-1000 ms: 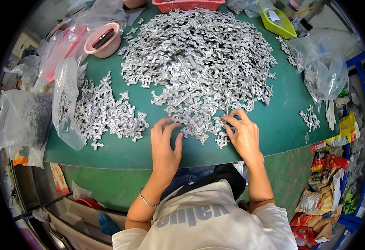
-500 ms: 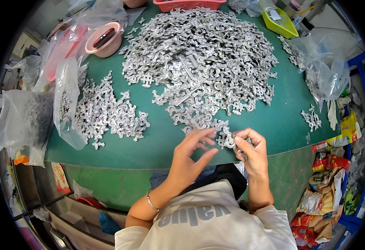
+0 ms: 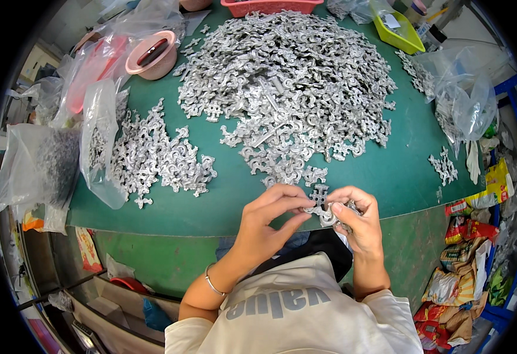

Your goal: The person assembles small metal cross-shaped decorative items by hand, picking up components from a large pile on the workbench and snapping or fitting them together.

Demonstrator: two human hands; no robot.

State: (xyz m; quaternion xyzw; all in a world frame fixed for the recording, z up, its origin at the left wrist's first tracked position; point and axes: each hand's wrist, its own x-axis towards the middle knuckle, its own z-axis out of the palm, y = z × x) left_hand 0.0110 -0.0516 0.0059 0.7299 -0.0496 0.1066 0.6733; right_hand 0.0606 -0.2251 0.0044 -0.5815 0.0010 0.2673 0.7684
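Observation:
Silvery cast metal pieces with curved arms and small lobes lie in a large heap (image 3: 294, 76) on the green table (image 3: 199, 212). Close to the table's near edge, my right hand (image 3: 363, 224) is closed around a few of these pieces. One metal piece (image 3: 327, 218) sticks out from its fingers toward the left. My left hand (image 3: 264, 217) pinches the free end of that piece between thumb and fingertips. Just beyond my fingers lies another metal piece (image 3: 318, 193), flat on the table. What sits deeper in my right palm is partly hidden.
A smaller pile of metal pieces (image 3: 164, 156) spreads at the left, beside clear plastic bags (image 3: 102, 159). A pink bowl (image 3: 152, 56) holds a dark red object. Behind the heap stand a red basket (image 3: 270, 8) and a yellow-green tray (image 3: 397, 35). Loose pieces (image 3: 443, 167) lie right.
My left hand has moved right and its fingers have closed on the piece held out by my right hand. Before, the left hand was open and apart from it.

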